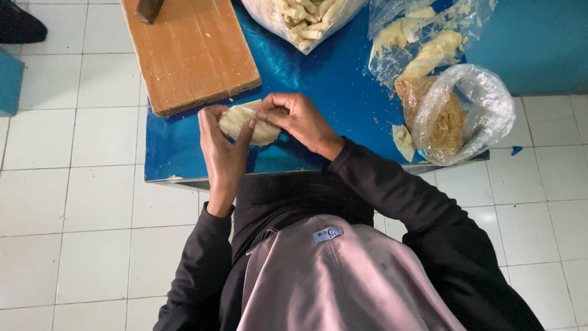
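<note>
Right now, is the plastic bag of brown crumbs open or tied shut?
Open. The plastic bag has its mouth spread wide, with the brown crumbs exposed inside it.

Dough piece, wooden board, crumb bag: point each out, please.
Dough piece (245, 122): head view, pale surface showing between both hands.
Wooden board (190, 52): head view, bare top face.
Crumb bag (490, 107): head view, clear plastic wall.

Pale cream dough (248, 122), glossy blue table (318, 79), brown wooden board (190, 52).

- Blue table (318, 79), standing on a white tiled floor (67, 184).
- Wooden board (190, 49) lying on it.
- Clear bags of pale dough pieces (306, 21) and brown crumbs (459, 116).
</note>
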The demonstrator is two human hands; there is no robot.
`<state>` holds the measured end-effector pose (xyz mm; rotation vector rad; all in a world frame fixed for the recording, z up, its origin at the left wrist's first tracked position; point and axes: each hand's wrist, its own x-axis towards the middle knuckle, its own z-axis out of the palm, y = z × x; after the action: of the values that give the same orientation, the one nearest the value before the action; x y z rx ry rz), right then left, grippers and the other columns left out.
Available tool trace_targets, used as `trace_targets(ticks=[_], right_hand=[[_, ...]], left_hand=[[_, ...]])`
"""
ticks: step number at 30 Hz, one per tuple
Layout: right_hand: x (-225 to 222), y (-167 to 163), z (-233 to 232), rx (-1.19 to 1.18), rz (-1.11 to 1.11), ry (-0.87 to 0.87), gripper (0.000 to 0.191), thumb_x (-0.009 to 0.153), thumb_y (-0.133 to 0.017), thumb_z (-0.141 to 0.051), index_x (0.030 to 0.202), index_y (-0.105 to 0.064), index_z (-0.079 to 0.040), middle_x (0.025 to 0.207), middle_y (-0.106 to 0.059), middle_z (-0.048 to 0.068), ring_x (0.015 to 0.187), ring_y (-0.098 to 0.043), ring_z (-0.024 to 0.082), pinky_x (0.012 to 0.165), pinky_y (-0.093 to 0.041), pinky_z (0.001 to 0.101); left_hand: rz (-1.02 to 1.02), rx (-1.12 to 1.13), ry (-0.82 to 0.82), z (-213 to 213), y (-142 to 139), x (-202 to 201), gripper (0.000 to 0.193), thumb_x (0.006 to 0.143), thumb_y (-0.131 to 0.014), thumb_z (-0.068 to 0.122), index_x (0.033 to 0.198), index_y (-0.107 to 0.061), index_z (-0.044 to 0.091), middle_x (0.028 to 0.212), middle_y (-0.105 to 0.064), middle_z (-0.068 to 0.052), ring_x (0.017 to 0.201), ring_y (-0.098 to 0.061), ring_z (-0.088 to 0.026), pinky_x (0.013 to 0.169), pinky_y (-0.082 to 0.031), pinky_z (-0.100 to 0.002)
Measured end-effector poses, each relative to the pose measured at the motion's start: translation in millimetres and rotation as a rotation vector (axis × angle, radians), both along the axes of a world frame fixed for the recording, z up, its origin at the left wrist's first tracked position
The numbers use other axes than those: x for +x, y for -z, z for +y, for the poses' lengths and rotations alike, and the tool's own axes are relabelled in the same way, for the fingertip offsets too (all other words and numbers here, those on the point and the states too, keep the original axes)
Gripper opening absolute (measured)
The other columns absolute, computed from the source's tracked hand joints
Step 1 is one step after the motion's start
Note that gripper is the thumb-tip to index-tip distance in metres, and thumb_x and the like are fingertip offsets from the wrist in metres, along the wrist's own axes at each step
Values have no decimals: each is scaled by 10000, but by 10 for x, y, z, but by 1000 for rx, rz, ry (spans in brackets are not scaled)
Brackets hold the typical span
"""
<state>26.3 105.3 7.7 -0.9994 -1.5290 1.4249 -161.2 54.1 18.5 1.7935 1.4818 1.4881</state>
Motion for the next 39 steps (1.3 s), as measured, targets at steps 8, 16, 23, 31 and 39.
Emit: trace_targets(ticks=[8, 16, 23, 31, 39], right_hand=[[620, 82, 102, -402, 557, 113, 79, 993, -661, -131, 1043, -671, -72, 982, -696, 16, 858, -669, 100, 768, -543, 254], [883, -323, -517, 689, -653, 382, 85, 1029, -668, -102, 1072, -706, -39, 1153, -753, 57, 1005, -715, 137, 844, -524, 301], [1119, -291, -685, 871, -782, 322, 344, 939, -644, 66, 1207, -744, -126, 1246, -738, 49, 1111, -662, 214, 1020, -425, 384], [2122, -401, 194, 960, -1363, 537, 433, 864, -662, 82, 1077, -850, -244, 1162, -455, 36, 1146, -375, 291, 897, -258, 435], [2098, -156, 528, 1010, -1512, 559, 368, 959, -696, 44, 987, -847, -290, 1125, -394, 39, 1130, -348, 303, 843, -228, 443]], left_hand=[[-17, -75, -53, -9, 7, -94, 313, 983, -726, 94, 1179, -504, -8, 1030, -569, -172, 917, -569, -291, 837, -479, -397], [274, 98, -145, -123, -147, -126, 368, 1052, -677, 66, 1372, -506, 4, 1268, -565, -191, 1190, -520, -355, 1038, -431, -460], [470, 175, 106, -303, -191, 390, 442, 981, -684, 130, 1412, -596, 86, 1449, -536, -126, 1376, -436, -349, 1130, -363, -497], [580, 167, 329, -227, -57, 716, 393, 970, -669, 233, 1333, -629, 88, 1450, -562, -78, 1381, -452, -317, 1074, -353, -492], [627, 168, 322, -253, -20, 717, 371, 974, -669, 251, 1303, -626, 85, 1422, -564, -89, 1359, -452, -314, 1076, -344, -517]])
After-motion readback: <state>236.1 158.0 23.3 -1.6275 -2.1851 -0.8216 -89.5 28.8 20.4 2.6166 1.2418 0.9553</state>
